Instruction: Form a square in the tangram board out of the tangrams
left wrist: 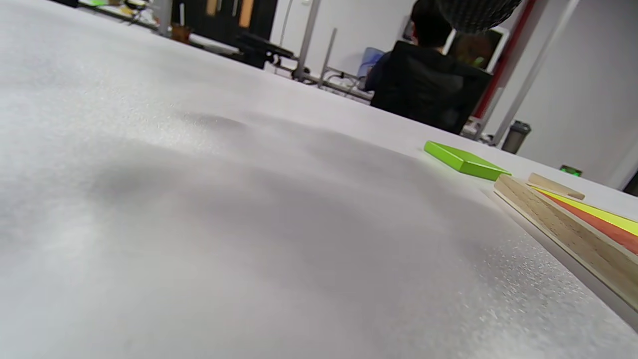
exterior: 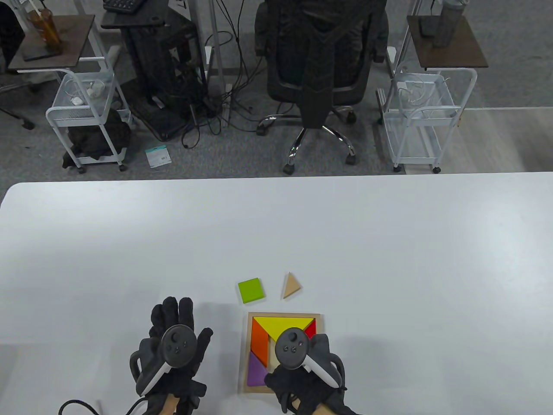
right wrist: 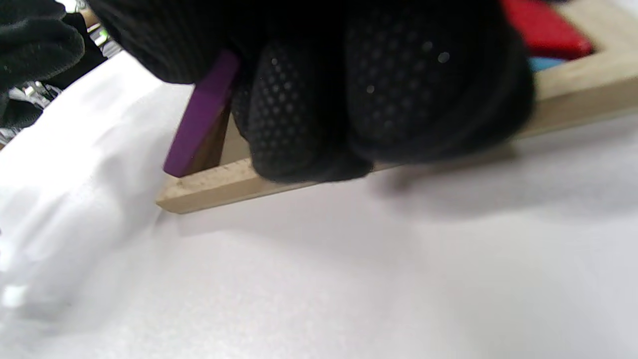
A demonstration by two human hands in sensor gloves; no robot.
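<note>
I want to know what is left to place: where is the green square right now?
In the table view the green square lies flat on the table, just beyond the tangram board's far-left corner, left of the loose wooden triangle.

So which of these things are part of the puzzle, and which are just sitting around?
Part of the job: tangram board, yellow triangle, orange piece, purple piece, red piece, green square, wooden triangle.

Just lying about: office chair, two wire carts, cables.
</note>
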